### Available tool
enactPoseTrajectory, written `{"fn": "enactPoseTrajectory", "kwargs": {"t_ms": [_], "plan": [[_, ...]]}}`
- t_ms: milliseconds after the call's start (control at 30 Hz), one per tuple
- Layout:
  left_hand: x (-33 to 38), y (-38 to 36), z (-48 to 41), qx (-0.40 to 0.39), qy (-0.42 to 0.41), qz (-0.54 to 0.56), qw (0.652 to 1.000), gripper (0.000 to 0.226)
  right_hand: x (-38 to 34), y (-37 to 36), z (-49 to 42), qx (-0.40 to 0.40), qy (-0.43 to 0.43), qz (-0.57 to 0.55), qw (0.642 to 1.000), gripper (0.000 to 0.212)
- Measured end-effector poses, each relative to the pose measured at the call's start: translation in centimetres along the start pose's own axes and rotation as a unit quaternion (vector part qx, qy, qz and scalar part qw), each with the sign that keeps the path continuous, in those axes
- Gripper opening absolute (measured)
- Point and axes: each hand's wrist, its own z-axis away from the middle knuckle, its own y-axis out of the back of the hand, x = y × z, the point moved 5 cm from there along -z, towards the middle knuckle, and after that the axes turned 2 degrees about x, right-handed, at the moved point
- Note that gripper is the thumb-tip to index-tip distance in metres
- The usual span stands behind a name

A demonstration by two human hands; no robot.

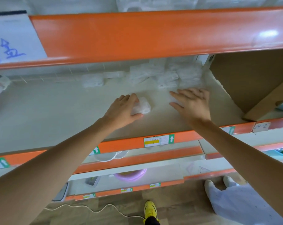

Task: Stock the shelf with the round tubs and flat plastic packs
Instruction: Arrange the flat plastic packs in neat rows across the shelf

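- Left hand (123, 109): curled round the left end of a pack (141, 107), thumb along its near edge.
- Found mid-board on the shelf (56, 111), lying well forward of the other packs (178, 77) heaped at the back.
- Right hand (191, 103): fingers straight and spread, palm down, just in front of the heap. Possibly pressing a clear pack underneath, but too faint to tell.
- Handling, as a guess: light, soft, crinkly film. Probably slippery, likely to sag if pinched by one corner, and not fragile by the look of it.
- Best taken across the middle, fingers on top and thumb at the edge, then slid back rather than lifted.
- Lying flat, long axis roughly left to right along the shelf, right end tipped slightly toward the back. Outline blurred, so only approximate.
- Hemmed in on the right by a box (251, 82) just beside the heap, so little room for pushing that way.
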Motion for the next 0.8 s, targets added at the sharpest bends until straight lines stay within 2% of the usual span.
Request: {"fn": "enactPoseTrajectory", "kwargs": {"t_ms": [100,167,267,433,533,600,700,800], "plan": [[-1.1,0.5,1.4,-0.005,0.012,0.026,1.0,0.051,-4.2,-0.7,-0.2,-0.025,0.07,-0.096,0.993,0.029],[-2.1,1.1,2.6,0.003,0.025,0.03,0.999,0.053,-6.0,-1.4,-0.1,-0.07,0.077,-0.135,0.985,0.031],[-3.4,1.7,4.4,0.011,0.039,0.028,0.999,0.051,-7.0,-2.0,-0.2,-0.139,0.057,-0.18,0.972,0.037],[-4.3,2.5,6.2,-0.009,0.051,0.039,0.998,0.043,-6.5,-2.9,0.1,-0.231,-0.025,-0.218,0.948,0.047],[-4.1,2.8,7.1,-0.012,0.072,0.031,0.997,0.045,-6.6,-2.8,0.1,-0.245,-0.065,-0.268,0.93,0.049],[-3.6,3.1,7.7,-0.015,0.081,0.013,0.997,0.053,-7.0,-2.5,0.2,-0.262,-0.088,-0.271,0.922,0.058],[-3.0,4.0,8.7,-0.024,0.089,-0.006,0.996,0.066,-8.4,-1.8,0.4,-0.276,-0.092,-0.276,0.916,0.069],[-2.8,5.8,10.1,-0.025,0.084,-0.014,0.996,0.063,-10.3,-0.1,0.8,-0.278,-0.08,-0.294,0.911,0.07]]}}
